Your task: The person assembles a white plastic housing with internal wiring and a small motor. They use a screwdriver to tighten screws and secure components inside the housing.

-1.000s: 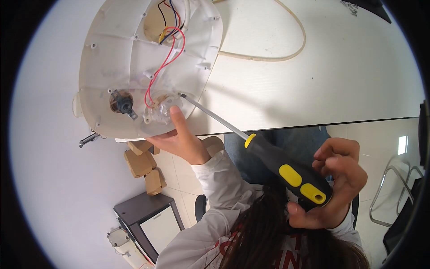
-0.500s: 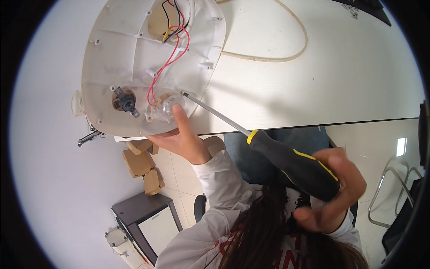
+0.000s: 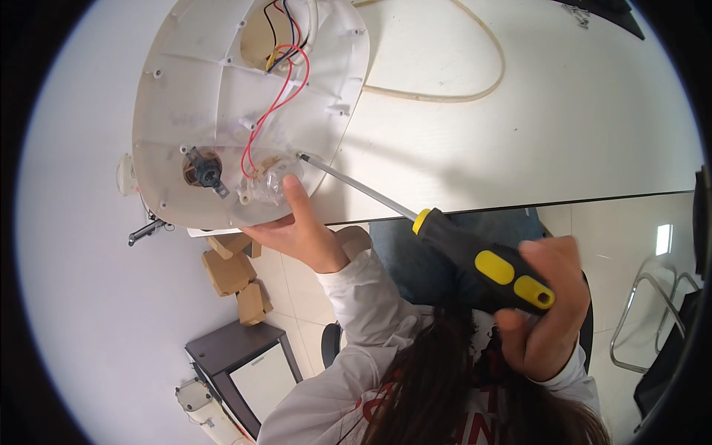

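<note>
My left hand [image 3: 300, 233] grips the near rim of a white plastic housing [image 3: 185, 100], fingers beneath it and thumb on a clear plastic cover [image 3: 268, 187] set inside. My right hand [image 3: 552, 304] is closed around the rear of the handle of a black and yellow screwdriver [image 3: 460, 248]. Its long shaft reaches up and left, and its tip meets the housing beside the clear cover. Red wires [image 3: 282, 104] run from that cover to an oval opening holding more wires. A black fitting [image 3: 208, 172] sits at the housing's lower left.
The housing rests on a white table [image 3: 593, 126], overhanging its near edge. A cream tube [image 3: 475, 96] loops on the tabletop, and small screws [image 3: 577, 15] lie at the far side. Cardboard boxes [image 3: 228, 271], a dark cabinet [image 3: 237, 345] and a metal-framed chair [image 3: 630, 319] stand below.
The screwdriver handle has turned, bringing its yellow patches and end hole into view. My right hand has shifted slightly around it. The housing has moved very slightly left.
</note>
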